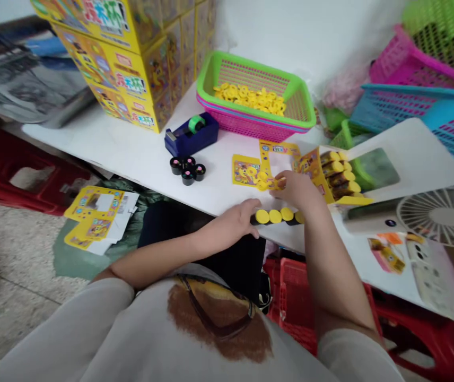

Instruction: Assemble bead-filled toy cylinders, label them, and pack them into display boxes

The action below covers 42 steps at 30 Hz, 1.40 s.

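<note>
My left hand (237,225) curls its thumb and fingers around the left end of a row of small black containers with yellow caps (275,216), near the table's front edge. My right forearm partly covers the row's right end. Above it, my right hand (294,188) has its fingertips closed on a yellow plastic ring (264,184), beside a few more rings on a flat printed card (246,170). Close to my right wrist, an open yellow box (314,167) lies on its side, filled with yellow-capped containers.
A basket (308,114) of yellow rings stands at the back. Left of it are a blue tape dispenser (192,135), several black round pieces (188,176) and stacked yellow boxes (131,79). A fan (442,216) sits at right; flattened cartons (99,217) lie below left.
</note>
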Tool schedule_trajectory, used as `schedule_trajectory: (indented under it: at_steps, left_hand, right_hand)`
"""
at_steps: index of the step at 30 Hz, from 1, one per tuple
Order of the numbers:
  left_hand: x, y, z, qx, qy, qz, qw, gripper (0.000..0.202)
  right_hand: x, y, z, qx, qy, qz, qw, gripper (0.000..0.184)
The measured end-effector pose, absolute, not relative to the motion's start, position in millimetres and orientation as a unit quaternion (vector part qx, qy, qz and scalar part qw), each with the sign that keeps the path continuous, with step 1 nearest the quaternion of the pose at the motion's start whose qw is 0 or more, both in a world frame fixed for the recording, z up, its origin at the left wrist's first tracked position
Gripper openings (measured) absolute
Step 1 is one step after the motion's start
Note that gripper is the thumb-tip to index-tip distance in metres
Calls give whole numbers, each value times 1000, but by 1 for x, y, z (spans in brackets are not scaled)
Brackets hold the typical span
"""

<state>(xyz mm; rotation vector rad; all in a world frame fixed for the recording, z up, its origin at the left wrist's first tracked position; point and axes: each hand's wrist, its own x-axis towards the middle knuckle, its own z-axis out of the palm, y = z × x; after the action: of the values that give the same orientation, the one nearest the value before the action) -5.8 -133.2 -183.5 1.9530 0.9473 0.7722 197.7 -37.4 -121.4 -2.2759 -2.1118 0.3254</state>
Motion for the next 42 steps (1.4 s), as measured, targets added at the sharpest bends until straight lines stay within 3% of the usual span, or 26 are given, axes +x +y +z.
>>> schedule_trajectory:
  at_steps: [2,4,6,8,11,13,20,23,27,29,35,42]
  left_hand:
    - [-29,-136,-187,768,396,346,365,51]
    - [-59,-137,-193,746,475,386,261,42]
    - [-86,-134,-199,689,600,387,127,45]
    - [-104,-129,-201,623,700,345,40,58]
    - [-110,-120,-196,593,753,286,19,70]
    - [-105,-116,-189,594,760,262,25,68]
    - [-94,-127,-172,610,751,247,49,44]
    - [-100,-150,-157,673,670,293,111,30]
    - [-100,-173,-135,726,442,357,387,29]
    - [-97,-177,-133,718,344,363,485,31]
    - [-85,-177,-147,724,171,442,501,25]
    - [-73,-187,-145,640,96,454,612,22]
  right_hand:
    - [201,-40,-120,-734,-672,102,15,57]
    - [206,-50,-117,-739,-665,82,74,66]
    - [207,-65,-114,-716,-670,35,191,60]
    - [199,-86,-112,-656,-686,-20,314,40]
    - [169,-125,-115,-573,-702,-28,422,15]
    - [145,-151,-118,-545,-715,40,436,10]
    - [112,-193,-131,-462,-755,150,441,25]
    - [116,-198,-134,-475,-727,172,466,30]
    - [119,-204,-133,-415,-704,130,562,50]
    - [120,-205,-131,-359,-738,112,561,55]
    - [126,-214,-121,-294,-809,87,501,58]
    - [128,-226,-124,-298,-837,19,459,62]
